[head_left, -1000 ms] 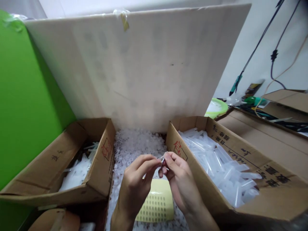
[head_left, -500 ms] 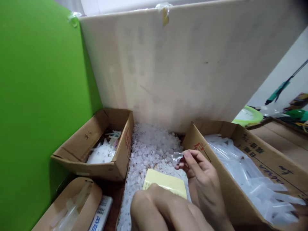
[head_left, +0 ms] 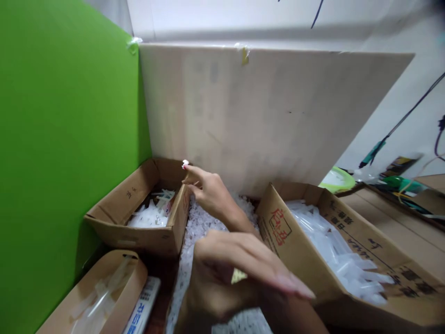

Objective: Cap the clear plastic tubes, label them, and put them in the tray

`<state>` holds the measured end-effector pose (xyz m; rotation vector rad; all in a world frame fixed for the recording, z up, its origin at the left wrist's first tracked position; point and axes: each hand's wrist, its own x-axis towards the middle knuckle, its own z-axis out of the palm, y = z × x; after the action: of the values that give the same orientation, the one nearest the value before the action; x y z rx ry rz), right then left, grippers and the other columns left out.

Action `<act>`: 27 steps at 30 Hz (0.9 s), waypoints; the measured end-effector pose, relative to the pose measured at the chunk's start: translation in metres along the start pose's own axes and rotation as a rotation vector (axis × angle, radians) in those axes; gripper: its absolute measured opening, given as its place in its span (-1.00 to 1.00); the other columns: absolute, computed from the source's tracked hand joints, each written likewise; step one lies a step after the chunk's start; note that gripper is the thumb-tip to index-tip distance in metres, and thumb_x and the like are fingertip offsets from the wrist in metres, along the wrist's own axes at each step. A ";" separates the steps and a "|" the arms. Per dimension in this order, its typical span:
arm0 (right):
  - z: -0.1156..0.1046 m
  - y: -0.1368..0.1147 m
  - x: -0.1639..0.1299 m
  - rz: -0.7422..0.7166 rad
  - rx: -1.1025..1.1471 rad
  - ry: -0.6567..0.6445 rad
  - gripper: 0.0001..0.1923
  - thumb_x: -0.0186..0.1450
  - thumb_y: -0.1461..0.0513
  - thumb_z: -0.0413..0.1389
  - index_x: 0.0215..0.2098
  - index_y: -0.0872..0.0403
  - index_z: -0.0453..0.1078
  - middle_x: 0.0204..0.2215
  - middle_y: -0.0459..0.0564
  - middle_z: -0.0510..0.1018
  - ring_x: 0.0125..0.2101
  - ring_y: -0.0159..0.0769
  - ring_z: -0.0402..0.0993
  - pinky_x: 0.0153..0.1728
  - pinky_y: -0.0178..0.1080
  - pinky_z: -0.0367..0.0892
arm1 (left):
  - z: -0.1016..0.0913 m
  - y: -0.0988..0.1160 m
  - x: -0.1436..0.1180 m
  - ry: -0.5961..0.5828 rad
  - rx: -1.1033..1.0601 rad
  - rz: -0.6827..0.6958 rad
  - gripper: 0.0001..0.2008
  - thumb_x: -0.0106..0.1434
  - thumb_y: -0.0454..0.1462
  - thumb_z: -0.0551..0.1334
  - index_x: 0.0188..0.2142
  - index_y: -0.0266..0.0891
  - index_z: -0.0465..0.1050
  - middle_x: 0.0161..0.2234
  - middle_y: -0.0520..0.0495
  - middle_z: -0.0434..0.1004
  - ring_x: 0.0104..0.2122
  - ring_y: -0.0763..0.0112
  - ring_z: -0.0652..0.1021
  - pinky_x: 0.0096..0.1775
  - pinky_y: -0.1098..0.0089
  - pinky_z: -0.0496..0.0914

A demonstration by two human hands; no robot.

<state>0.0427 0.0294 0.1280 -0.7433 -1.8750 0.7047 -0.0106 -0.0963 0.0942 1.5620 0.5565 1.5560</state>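
My left hand is in the near middle, its fingers angled right and curled over the thumb. A patch of yellow paper shows in the gap; most of the sheet is hidden by the hand. My right hand reaches out beyond it, over the right wall of the left cardboard box. Its index finger is stretched out, with a small whitish scrap at the tip. The thumb stands apart from that finger. White and clear bits lie inside this box.
Small translucent pieces are heaped between the boxes. At the right, a cardboard box holds clear plastic tubes or sleeves. A brown container with plastic strips stands at lower left. Green and whitish panels enclose the spot.
My right hand has moved left and away, to the left box, and its thumb and index finger have parted. The left hand has turned, covering most of the yellow paper. The view has shifted.
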 end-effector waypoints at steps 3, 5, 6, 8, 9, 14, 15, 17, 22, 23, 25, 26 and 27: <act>-0.003 0.031 0.000 0.053 0.069 -0.123 -0.49 0.24 0.54 0.04 0.03 0.04 0.57 -0.02 0.01 0.70 -0.04 -0.23 0.66 0.08 -0.08 0.53 | -0.004 0.002 0.017 -0.057 -0.255 0.188 -0.87 0.33 -0.16 0.41 -0.19 -0.08 0.75 -0.41 -0.08 0.74 -0.43 0.28 0.70 -0.33 0.30 0.63; -0.008 0.040 -0.002 0.071 0.172 -0.132 -0.64 0.31 0.45 0.09 -0.07 0.03 0.61 -0.05 0.00 0.71 -0.04 -0.23 0.65 0.06 -0.09 0.54 | -0.013 0.001 0.021 0.008 -0.253 0.192 -0.87 0.32 -0.28 0.43 -0.14 -0.08 0.73 -0.34 -0.04 0.76 -0.36 0.37 0.71 -0.25 0.39 0.62; -0.009 0.042 -0.001 0.090 0.218 -0.139 -0.73 0.33 0.38 0.13 -0.11 0.03 0.62 -0.09 -0.01 0.72 -0.06 -0.22 0.65 0.03 -0.09 0.55 | -0.018 -0.001 0.021 0.063 -0.223 0.156 -0.86 0.31 -0.30 0.43 -0.15 -0.07 0.73 -0.34 -0.02 0.76 -0.35 0.41 0.70 -0.23 0.44 0.61; -0.004 0.042 0.003 0.139 0.301 -0.138 -0.88 0.34 0.25 0.22 -0.20 0.03 0.63 -0.20 -0.02 0.73 -0.14 -0.22 0.66 -0.04 -0.11 0.56 | -0.027 -0.004 0.020 0.195 -0.174 0.091 -0.87 0.30 -0.31 0.44 -0.17 -0.07 0.73 -0.37 0.02 0.75 -0.37 0.48 0.70 -0.25 0.52 0.60; 0.001 0.042 0.006 0.158 0.336 -0.118 -0.90 0.33 0.19 0.26 -0.23 0.03 0.62 -0.24 -0.03 0.72 -0.18 -0.23 0.65 -0.07 -0.13 0.56 | -0.031 -0.005 0.019 0.254 -0.151 0.076 -0.88 0.30 -0.31 0.44 -0.18 -0.07 0.73 -0.39 0.03 0.74 -0.39 0.49 0.70 -0.26 0.54 0.60; 0.044 0.044 0.025 0.130 0.251 -0.126 -0.84 0.22 0.25 0.36 -0.40 0.04 0.45 -0.48 -0.20 0.59 -0.37 -0.35 0.57 -0.23 -0.27 0.49 | -0.040 -0.008 0.018 0.404 0.032 0.126 -0.91 0.26 -0.28 0.47 -0.22 -0.08 0.72 -0.44 0.07 0.71 -0.48 0.48 0.67 -0.36 0.52 0.60; 0.048 0.044 0.027 0.110 0.179 -0.159 -0.80 0.20 0.31 0.35 -0.44 0.04 0.40 -0.52 -0.25 0.54 -0.39 -0.38 0.55 -0.25 -0.31 0.46 | -0.040 -0.007 0.018 0.436 0.072 0.133 -0.91 0.26 -0.27 0.47 -0.22 -0.06 0.72 -0.45 0.10 0.71 -0.49 0.49 0.66 -0.37 0.51 0.59; 0.046 0.044 0.024 0.076 0.144 -0.091 -0.78 0.23 0.40 0.27 -0.44 0.03 0.35 -0.53 -0.30 0.51 -0.39 -0.43 0.53 -0.26 -0.36 0.44 | -0.040 -0.006 0.018 0.505 0.149 0.132 -0.91 0.25 -0.26 0.47 -0.24 0.01 0.70 -0.47 0.15 0.69 -0.51 0.50 0.64 -0.38 0.47 0.59; -0.015 0.022 -0.027 0.094 0.294 0.255 -0.83 0.30 0.37 0.23 -0.33 0.02 0.36 -0.41 -0.21 0.55 -0.31 -0.39 0.58 -0.26 -0.32 0.54 | -0.049 -0.013 0.022 0.416 0.388 -0.012 -0.92 0.28 -0.22 0.43 -0.21 0.01 0.68 -0.38 0.18 0.69 -0.41 0.46 0.65 -0.29 0.41 0.58; -0.029 0.013 -0.043 0.123 0.255 0.298 -0.84 0.31 0.38 0.22 -0.32 0.02 0.37 -0.40 -0.18 0.56 -0.30 -0.37 0.60 -0.29 -0.31 0.55 | -0.052 -0.018 0.024 0.332 0.452 -0.059 -0.93 0.29 -0.21 0.42 -0.22 -0.02 0.68 -0.37 0.16 0.69 -0.39 0.45 0.65 -0.29 0.42 0.56; -0.055 -0.007 -0.079 0.179 0.128 0.345 -0.86 0.32 0.39 0.21 -0.32 0.04 0.41 -0.40 -0.15 0.57 -0.31 -0.34 0.61 -0.31 -0.30 0.56 | -0.055 -0.034 0.026 0.113 0.570 -0.157 -0.93 0.31 -0.20 0.38 -0.24 -0.06 0.67 -0.34 0.11 0.70 -0.36 0.40 0.66 -0.30 0.42 0.53; -0.065 -0.018 -0.097 0.182 0.032 0.388 -0.87 0.32 0.39 0.23 -0.31 0.04 0.44 -0.40 -0.14 0.58 -0.35 -0.35 0.60 -0.34 -0.30 0.55 | -0.055 -0.045 0.026 -0.019 0.623 -0.216 -0.91 0.32 -0.20 0.35 -0.25 -0.08 0.67 -0.33 0.08 0.71 -0.33 0.35 0.67 -0.28 0.39 0.52; -0.074 -0.029 -0.114 0.178 -0.081 0.439 -0.88 0.32 0.37 0.25 -0.29 0.04 0.47 -0.39 -0.14 0.59 -0.41 -0.37 0.58 -0.35 -0.30 0.54 | -0.053 -0.058 0.025 -0.149 0.677 -0.276 -0.89 0.32 -0.19 0.33 -0.24 -0.10 0.66 -0.30 0.04 0.72 -0.29 0.30 0.67 -0.24 0.35 0.52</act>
<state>0.1452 -0.0631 0.1121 -1.0358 -1.4551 0.5242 -0.0444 -0.0316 0.0561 1.9648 1.2449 1.0768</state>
